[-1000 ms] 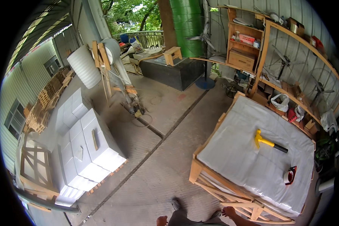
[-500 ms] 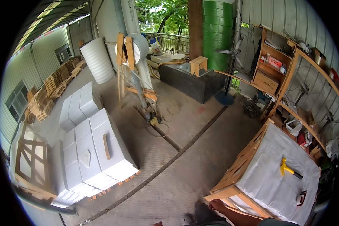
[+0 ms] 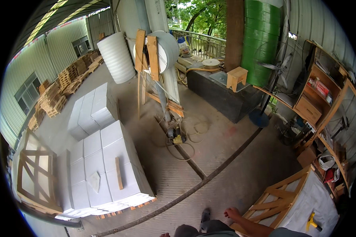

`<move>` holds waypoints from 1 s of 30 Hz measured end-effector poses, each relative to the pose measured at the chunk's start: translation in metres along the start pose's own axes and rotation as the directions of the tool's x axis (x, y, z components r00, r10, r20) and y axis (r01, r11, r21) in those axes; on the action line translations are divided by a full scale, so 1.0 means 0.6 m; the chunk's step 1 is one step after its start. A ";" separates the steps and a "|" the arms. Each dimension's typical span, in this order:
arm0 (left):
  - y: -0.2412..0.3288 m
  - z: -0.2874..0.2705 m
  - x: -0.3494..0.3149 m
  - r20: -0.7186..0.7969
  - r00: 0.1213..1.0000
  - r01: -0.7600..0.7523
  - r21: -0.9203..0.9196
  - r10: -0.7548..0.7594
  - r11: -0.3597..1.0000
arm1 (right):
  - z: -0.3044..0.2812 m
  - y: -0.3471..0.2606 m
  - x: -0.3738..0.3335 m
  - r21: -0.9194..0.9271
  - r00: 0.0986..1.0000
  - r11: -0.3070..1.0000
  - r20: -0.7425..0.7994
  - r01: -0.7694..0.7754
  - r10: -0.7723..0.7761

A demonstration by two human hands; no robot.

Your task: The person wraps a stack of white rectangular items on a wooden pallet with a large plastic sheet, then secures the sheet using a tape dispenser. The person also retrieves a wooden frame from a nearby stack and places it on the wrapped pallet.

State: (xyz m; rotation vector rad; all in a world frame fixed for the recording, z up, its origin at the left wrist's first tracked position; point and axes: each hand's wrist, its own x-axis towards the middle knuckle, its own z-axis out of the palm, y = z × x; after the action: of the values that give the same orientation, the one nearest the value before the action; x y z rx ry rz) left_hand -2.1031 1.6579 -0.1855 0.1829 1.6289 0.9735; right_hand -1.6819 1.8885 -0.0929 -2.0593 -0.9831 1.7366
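My right hand (image 3: 232, 213) hangs low at the bottom right of centre, fingers loosely bent and holding nothing I can see. Beside it stands a wooden slatted crate (image 3: 283, 200), its top covered with white sheeting (image 3: 310, 197). On that sheeting lies a yellow-and-black hammer (image 3: 313, 222), near the lower right rim. Only a sliver of my left hand (image 3: 165, 235) shows at the bottom edge; its fingers are mostly hidden.
White block stacks (image 3: 91, 162) stand on pallets at left, a wood strip (image 3: 119, 173) on top. A hose (image 3: 182, 158) coils on the floor near a groove (image 3: 178, 193). Ahead are a dark box bench (image 3: 213, 96) and green roll (image 3: 261, 43); shelves (image 3: 318, 94) stand right.
My view has swung right-to-left, so the crate and hammer now sit farther right and lower. The tape roll has left the picture. My right hand is now off the crate's corner.
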 end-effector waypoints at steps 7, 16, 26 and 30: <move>0.137 0.053 0.143 -0.090 0.990 0.111 0.025 -0.108 0.994 | 0.048 -0.252 0.233 -0.319 0.980 0.927 0.082 0.197 -0.180; 0.297 0.048 0.492 -0.075 0.957 0.276 -0.052 -0.279 0.960 | 0.080 -0.526 0.454 -0.599 0.988 0.789 0.138 0.136 -0.066; 0.696 0.235 0.663 -0.072 0.979 0.152 -0.364 -0.190 0.919 | 0.133 -0.802 0.729 -0.895 0.917 0.208 0.371 0.396 -0.149; 0.686 0.343 0.738 -0.023 0.952 0.263 -0.447 -0.305 0.855 | 0.206 -0.875 0.913 -0.878 0.883 -0.097 0.469 0.468 0.012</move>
State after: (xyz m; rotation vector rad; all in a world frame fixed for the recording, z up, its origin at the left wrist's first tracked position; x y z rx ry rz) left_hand -2.2178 2.2843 -0.2346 -0.4101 1.4234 1.1003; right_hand -1.9391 2.6008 -0.2240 -1.6943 -3.3739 1.0144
